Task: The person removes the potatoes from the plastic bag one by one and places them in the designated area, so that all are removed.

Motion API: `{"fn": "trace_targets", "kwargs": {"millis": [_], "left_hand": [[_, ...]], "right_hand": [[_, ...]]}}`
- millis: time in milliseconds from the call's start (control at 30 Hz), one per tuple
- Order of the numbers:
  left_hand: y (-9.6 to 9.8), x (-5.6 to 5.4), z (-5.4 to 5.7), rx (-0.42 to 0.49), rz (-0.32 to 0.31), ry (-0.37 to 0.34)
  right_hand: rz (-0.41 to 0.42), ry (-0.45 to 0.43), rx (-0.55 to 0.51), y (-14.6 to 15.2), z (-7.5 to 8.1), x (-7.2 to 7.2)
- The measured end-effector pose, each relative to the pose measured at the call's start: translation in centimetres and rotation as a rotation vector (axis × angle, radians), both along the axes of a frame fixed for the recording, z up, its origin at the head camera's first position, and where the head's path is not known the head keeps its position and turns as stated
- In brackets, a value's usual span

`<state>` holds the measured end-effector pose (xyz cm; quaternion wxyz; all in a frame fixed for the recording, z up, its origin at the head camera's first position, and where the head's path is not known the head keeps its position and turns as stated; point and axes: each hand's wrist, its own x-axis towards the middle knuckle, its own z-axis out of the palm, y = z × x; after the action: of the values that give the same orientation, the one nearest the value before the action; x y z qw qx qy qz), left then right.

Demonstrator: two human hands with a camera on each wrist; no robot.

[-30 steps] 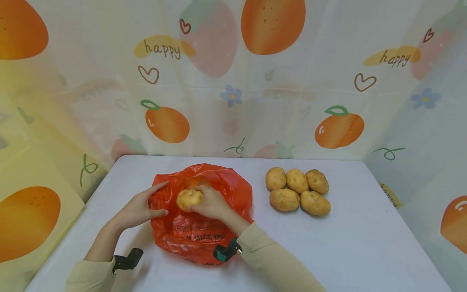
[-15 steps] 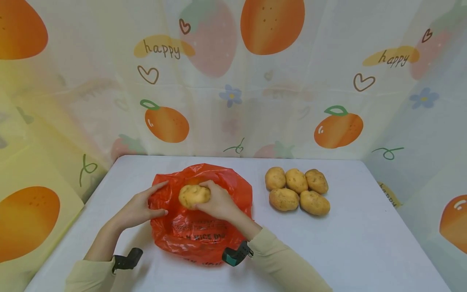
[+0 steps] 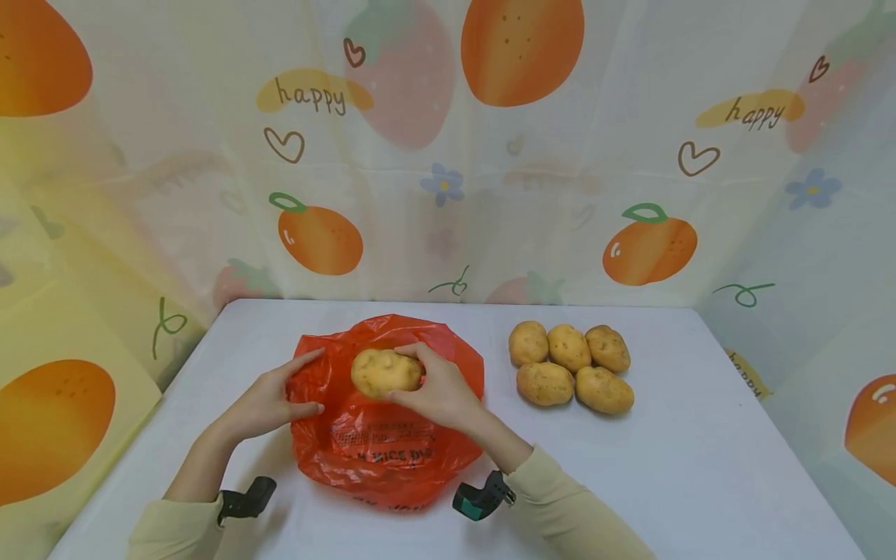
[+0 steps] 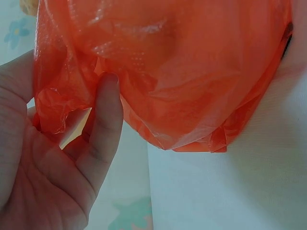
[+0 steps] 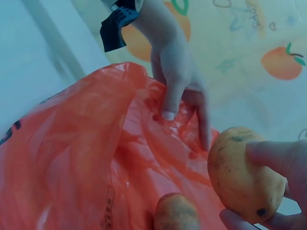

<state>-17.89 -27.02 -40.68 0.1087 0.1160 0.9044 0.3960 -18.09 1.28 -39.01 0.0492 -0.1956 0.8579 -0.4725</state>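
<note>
A red plastic bag (image 3: 385,467) with dark print lies with its mouth spread wide on the table. My left hand (image 3: 262,400) holds the left side of its rim, thumb and fingers on the film; the left wrist view shows the crumpled edge between those fingers (image 4: 108,110). Above the bag's mouth, my right hand (image 3: 444,393) grips a yellow-brown potato (image 3: 381,373) between thumb and fingers. In the right wrist view this potato (image 5: 244,177) has a dark spot near its lower end. Deeper in the bag shows another potato (image 5: 176,213), partly cut off by the frame.
Right of the bag, several potatoes sit close together in two rows, among them a front one (image 3: 605,390). They rest on a white table (image 3: 672,467). A patterned cloth (image 3: 483,233) with oranges and hearts hangs behind and at both sides.
My right hand has lifted the potato up out of the bag and drawn it a little to the right. The left hand and the potatoes on the table have stayed in place.
</note>
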Motion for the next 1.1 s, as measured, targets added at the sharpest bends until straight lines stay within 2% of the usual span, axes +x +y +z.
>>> {"fn": "trace_targets", "kwargs": {"millis": [267,533,833,1100], "left_hand": [[0.0,0.0,-0.1,-0.013,0.001,0.022],[0.0,-0.1,-0.1,-0.005,-0.009,0.031],[0.0,0.0,-0.2,-0.009,-0.008,0.033],[-0.1,0.0,-0.3,0.0,-0.008,0.015]], "right_hand": [[0.003,0.008,0.0,2.0,-0.2,0.6],[-0.008,0.008,-0.083,4.3,0.0,1.3],[-0.096,-0.122,-0.199,7.4,-0.4,2.2],[-0.152,-0.138,-0.261,10.4,-0.5,3.3]]}}
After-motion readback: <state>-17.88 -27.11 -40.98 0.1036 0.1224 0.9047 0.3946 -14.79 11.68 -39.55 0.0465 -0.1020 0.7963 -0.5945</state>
